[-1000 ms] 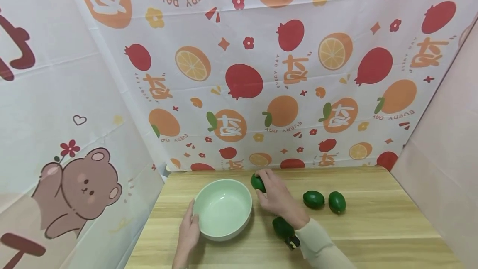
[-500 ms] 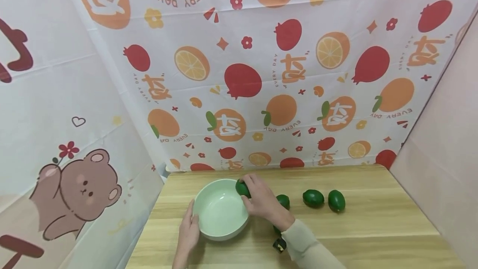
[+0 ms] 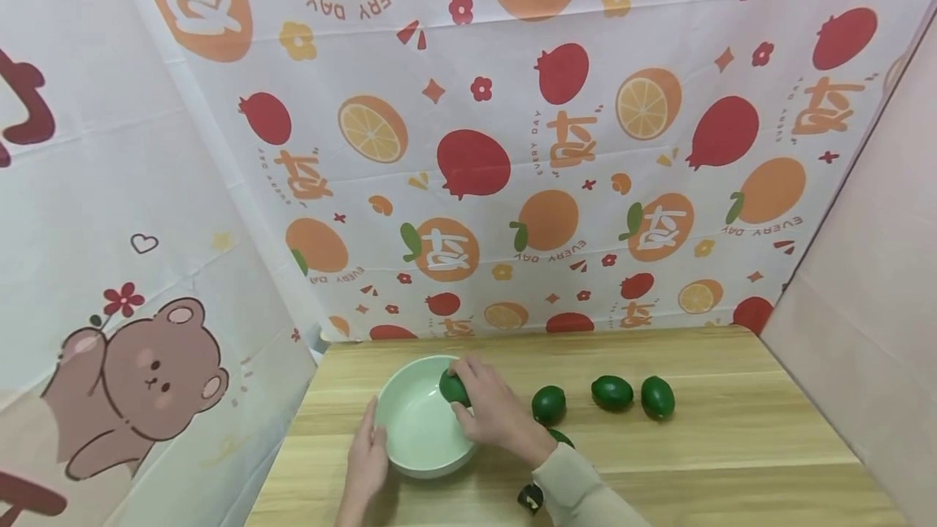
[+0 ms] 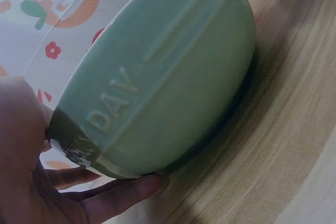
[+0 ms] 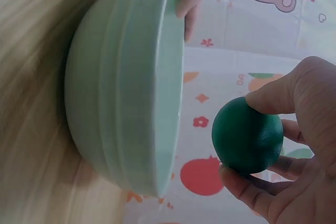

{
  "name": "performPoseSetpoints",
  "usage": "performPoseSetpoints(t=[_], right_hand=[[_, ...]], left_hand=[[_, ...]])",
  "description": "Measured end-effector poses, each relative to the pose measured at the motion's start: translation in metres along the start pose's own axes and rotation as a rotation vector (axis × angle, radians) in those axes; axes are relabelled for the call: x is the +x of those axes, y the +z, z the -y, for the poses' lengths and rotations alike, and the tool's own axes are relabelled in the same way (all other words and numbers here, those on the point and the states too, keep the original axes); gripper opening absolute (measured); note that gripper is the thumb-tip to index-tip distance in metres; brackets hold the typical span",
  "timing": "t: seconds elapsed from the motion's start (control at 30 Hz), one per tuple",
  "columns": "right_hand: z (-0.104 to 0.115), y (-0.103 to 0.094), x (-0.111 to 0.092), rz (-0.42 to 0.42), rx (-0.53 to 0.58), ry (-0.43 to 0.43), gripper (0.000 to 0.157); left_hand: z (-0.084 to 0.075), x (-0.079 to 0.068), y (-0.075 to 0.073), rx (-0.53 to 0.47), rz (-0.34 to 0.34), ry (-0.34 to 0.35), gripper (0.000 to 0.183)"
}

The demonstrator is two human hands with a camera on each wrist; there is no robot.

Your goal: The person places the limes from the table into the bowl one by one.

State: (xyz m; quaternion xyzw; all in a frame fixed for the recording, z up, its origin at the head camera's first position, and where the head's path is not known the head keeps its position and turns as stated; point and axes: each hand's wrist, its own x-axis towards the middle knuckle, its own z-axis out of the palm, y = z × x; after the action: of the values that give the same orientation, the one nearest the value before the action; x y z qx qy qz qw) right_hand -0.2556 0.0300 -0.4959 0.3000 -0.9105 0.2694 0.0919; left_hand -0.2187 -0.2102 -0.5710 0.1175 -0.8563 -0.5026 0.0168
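The pale green bowl [image 3: 420, 439] stands on the wooden table, toward its left side. My left hand [image 3: 366, 462] grips it at the left, thumb over the rim and fingers along the outside, as the right wrist view also shows. Raised letters reading "DAY" mark the bowl's wall [image 4: 173, 93] in the left wrist view. Between the thumb and fingers of my right hand [image 3: 494, 411] is a dark green lime [image 3: 453, 389], held over the bowl's right half. The right wrist view shows this lime [image 5: 244, 136] pinched above the rim, clear of the bowl.
Right of the bowl lie a lime [image 3: 549, 405], a second lime [image 3: 612, 393] and a third lime [image 3: 657, 398]. Another lime [image 3: 560, 438] is partly hidden by my right forearm. A fruit-print cloth [image 3: 545, 145] hangs behind the table [image 3: 703, 470].
My right hand has carried the lime leftward from the table beside the bowl to over the bowl. The limes behind that arm have come into fuller view. My left hand keeps its hold.
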Motion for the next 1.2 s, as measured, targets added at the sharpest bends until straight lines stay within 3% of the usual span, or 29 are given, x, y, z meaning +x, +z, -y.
performPoseSetpoints(t=[0.67,0.9,1.2], right_hand=[[0.006,0.045,0.000,0.117,0.038,0.019,0.043],[0.004,0.054,0.000,0.143,0.047,0.027,0.045],[0.003,0.064,-0.001,0.197,0.072,0.057,0.043]], left_hand=[[0.003,-0.004,0.001,0.012,0.006,-0.003,0.057],[-0.001,-0.004,0.001,0.015,-0.020,0.038,0.057],[-0.001,-0.006,0.000,0.007,-0.013,0.031,0.057]])
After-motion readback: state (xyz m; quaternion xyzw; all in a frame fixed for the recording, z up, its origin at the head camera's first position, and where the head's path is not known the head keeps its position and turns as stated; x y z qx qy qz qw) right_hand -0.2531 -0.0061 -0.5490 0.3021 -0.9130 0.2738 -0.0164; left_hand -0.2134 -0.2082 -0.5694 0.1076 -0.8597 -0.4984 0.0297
